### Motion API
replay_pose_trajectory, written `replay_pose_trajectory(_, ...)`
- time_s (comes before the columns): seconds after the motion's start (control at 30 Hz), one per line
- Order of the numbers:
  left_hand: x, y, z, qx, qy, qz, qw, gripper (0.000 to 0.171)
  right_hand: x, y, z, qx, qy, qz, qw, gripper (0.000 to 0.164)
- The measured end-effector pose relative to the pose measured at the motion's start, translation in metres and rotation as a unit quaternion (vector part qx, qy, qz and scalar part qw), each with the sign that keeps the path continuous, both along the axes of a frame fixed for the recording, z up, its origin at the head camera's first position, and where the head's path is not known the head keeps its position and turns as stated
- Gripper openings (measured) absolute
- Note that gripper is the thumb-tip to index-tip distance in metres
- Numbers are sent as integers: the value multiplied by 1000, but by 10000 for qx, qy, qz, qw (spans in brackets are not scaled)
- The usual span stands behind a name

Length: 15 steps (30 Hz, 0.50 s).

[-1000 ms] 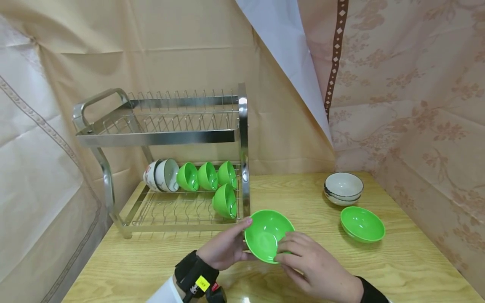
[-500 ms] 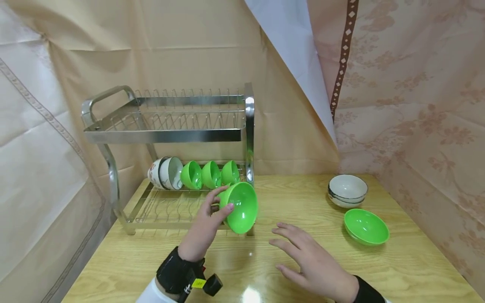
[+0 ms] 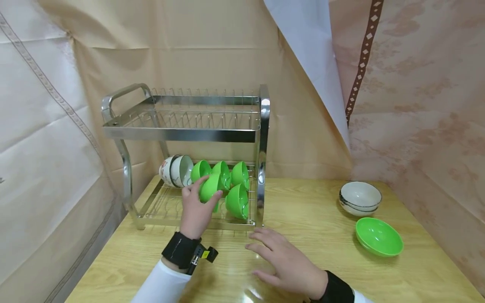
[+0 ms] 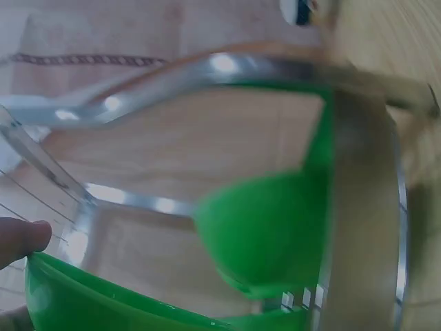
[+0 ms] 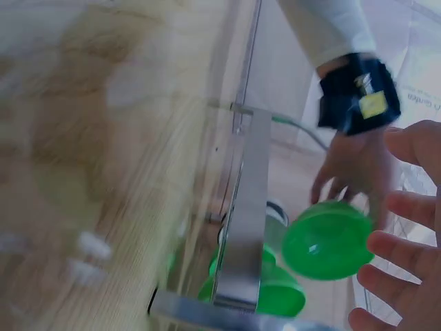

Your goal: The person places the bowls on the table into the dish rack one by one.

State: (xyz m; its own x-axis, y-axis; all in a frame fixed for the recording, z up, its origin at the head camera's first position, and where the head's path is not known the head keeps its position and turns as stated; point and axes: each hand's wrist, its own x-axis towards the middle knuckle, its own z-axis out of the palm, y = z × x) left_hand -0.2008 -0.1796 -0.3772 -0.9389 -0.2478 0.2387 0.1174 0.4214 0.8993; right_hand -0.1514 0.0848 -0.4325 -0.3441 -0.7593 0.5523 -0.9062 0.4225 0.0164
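Observation:
My left hand [image 3: 196,212] pinches the rim of a green bowl [image 3: 209,189] between thumb and fingers, on its side at the lower tier of the metal dish rack [image 3: 182,134]. Just right of it, another green bowl [image 3: 237,202] leans in the front row. Three green bowls [image 3: 240,174] and white bowls [image 3: 183,170] stand tilted behind. In the left wrist view, the held bowl [image 4: 89,303] shows at the bottom, cut off by the frame. My right hand [image 3: 286,263], fingers spread and holding nothing, hovers over the table in front of the rack.
To the right on the wooden table [image 3: 303,214] are stacked white bowls [image 3: 361,195] with dark rims and a green bowl [image 3: 379,237], upright. The rack's upper tier has wire slots and a side post [image 3: 262,168]. Fabric curtains [image 3: 212,63] hang behind.
The left hand has carried its green bowl up and left to the rack's lower tier, turning it sideways. The right hand has let go of that bowl and drawn apart from it.

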Motion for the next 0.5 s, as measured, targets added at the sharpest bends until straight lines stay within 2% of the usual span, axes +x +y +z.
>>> replay_pose_trajectory(0.1, -10, -1, -10, -211, -74, 113, 9997, 71, 2, -2, -2, -1, 43, 86, 10000, 52)
replay_pose_trajectory(0.27, -19, -3, -23, -484, -264, 229, 9982, 72, 3, -4, -7, -8, 37, 161, 9999, 46)
replay_pose_trajectory(0.5, -31, -3, -38, -741, -491, 247, 9957, 73, 3, -3, -7, 102, -63, 95, 9999, 48)
